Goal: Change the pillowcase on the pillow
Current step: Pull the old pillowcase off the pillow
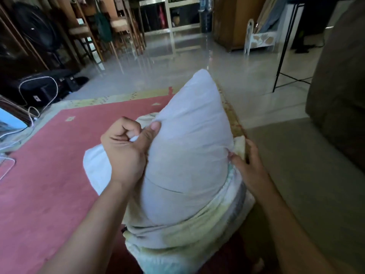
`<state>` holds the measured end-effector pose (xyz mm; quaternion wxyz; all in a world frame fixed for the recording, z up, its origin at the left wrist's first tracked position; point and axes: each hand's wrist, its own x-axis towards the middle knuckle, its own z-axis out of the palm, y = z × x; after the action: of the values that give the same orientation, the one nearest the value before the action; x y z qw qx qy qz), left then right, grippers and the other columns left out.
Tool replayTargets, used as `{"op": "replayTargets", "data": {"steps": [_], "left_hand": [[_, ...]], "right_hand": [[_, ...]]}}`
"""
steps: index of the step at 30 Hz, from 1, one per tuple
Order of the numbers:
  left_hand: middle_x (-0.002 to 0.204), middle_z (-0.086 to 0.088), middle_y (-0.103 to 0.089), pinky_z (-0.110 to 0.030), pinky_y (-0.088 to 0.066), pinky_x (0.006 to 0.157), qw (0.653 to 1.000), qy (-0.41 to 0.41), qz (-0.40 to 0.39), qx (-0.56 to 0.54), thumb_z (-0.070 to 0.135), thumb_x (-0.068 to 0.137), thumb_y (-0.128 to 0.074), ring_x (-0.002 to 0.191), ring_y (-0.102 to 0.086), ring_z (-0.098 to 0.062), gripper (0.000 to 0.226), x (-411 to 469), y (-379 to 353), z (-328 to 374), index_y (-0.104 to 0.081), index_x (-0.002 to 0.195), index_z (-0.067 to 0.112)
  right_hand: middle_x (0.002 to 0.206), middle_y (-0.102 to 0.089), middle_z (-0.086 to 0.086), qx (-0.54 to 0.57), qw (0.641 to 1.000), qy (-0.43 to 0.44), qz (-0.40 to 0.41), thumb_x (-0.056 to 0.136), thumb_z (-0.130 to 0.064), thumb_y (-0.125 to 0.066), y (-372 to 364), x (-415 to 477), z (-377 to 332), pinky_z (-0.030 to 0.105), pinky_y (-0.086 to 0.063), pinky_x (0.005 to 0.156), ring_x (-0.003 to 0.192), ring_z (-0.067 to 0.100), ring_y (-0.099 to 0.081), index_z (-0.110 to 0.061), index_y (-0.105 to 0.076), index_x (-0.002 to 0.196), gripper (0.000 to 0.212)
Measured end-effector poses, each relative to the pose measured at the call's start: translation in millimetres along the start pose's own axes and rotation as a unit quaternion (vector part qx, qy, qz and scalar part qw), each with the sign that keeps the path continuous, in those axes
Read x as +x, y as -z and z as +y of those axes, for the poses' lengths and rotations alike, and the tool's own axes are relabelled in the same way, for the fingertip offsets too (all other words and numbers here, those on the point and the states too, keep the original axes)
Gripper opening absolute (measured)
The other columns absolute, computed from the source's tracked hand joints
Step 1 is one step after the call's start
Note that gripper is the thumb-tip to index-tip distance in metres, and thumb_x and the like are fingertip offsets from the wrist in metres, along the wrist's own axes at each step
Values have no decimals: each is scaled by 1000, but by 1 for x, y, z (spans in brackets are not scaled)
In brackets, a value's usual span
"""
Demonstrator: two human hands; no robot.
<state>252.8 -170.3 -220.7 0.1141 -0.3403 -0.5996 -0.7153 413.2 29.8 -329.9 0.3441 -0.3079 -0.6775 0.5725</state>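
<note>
I can't see the bottom of the pillow (pixel 189 155) — the bunched-up pillowcase (pixel 197 232) wraps around it and hides it. The pillowcase runs off the bottom edge of the picture. On the pillow's left, my left hand (pixel 126 149) curls its fingertips into the cloth, so they are hidden. On the pillow's right, my right hand (pixel 248 167) tucks its fingertips between pillow and pillowcase — I can't tell how tight it grips. Another white pillow (pixel 94 167) sits behind the left hand, mostly covered. Far past the pillow, the shelves (pixel 173 14) are blurry.
</note>
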Motion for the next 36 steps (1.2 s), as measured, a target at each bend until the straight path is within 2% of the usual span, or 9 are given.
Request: {"op": "replayTargets", "data": {"steps": [2, 4, 8, 11, 16, 21, 28, 34, 36], "left_hand": [[59, -28, -39, -20, -39, 60, 999, -40, 1, 17, -3, 83, -76, 57, -40, -7, 43, 8, -10, 23, -40, 62, 9], [59, -14, -34, -9, -36, 63, 995, -75, -42, 52, 0, 86, -74, 56, -36, 1, 40, 20, -18, 37, -43, 64, 11], [68, 14, -56, -29, -38, 74, 944, -13, -200, 262, 51, 87, -63, 67, -53, -4, 24, 39, -32, 23, -55, 85, 29], [108, 13, -57, -41, -25, 98, 842, -32, -287, 457, 77, 85, -44, 114, -50, -14, 47, 26, -43, 16, -49, 122, 48], [137, -1, -40, -49, -23, 111, 817, -144, -335, 447, 83, 75, -53, 130, -34, -26, 82, 9, -93, 48, -32, 146, 49], [138, -11, -39, -63, -23, 112, 735, -194, -368, 536, 83, 71, -58, 135, -31, -33, 93, 10, -136, 47, -19, 150, 54], [119, 0, -61, -47, -41, 92, 788, -183, -317, 495, 75, 70, -64, 111, -53, -31, 76, 16, -113, 27, -30, 134, 54], [127, 26, -60, -49, -43, 104, 886, -118, -305, 329, 57, 68, -79, 121, -56, -19, 61, 29, -70, 21, -51, 121, 50], [117, 32, -60, -37, -42, 107, 918, -103, -281, 259, 38, 65, -87, 115, -57, -6, 58, 32, -56, 22, -52, 110, 51]], "right_hand": [[125, -60, -8, 25, 1000, 10, 7, 83, -28, -78, 9, -11, -9, 30, -45, 93, 110, 11, -59, -34, -49, 130, 56], [114, -62, -12, 41, 998, 26, 29, 76, -30, -77, 11, -22, -15, 28, -49, 88, 100, 0, -61, -42, -52, 114, 47], [103, -57, -16, 16, 999, 21, 29, 85, -3, -70, 2, -34, -5, 10, -43, 74, 91, -6, -57, -24, -49, 118, 45], [104, -60, -12, 48, 997, 3, 55, 86, -4, -71, -6, -34, 5, 22, -45, 74, 100, 19, -60, -24, -50, 116, 41], [98, -65, -2, 69, 995, 24, 62, 67, -30, -64, -12, -32, 5, 21, -46, 71, 87, 12, -61, -27, -58, 109, 43], [88, -66, -1, 83, 995, 34, 52, 72, -15, -64, -11, -36, 4, 15, -45, 62, 73, 7, -58, -26, -63, 103, 33], [86, -64, -1, 7, 997, 3, 73, 96, -27, -63, -6, -28, 18, 10, -41, 61, 76, 5, -57, -14, -61, 99, 13], [74, -56, -8, -80, 987, -61, 128, 95, -24, -63, -8, -20, 27, 33, -41, 66, 77, 20, -57, -17, -53, 79, 20], [75, -60, -7, -94, 978, -120, 142, 92, -27, -64, -6, -17, 36, 36, -40, 76, 82, 22, -59, -19, -55, 75, 22]]}}
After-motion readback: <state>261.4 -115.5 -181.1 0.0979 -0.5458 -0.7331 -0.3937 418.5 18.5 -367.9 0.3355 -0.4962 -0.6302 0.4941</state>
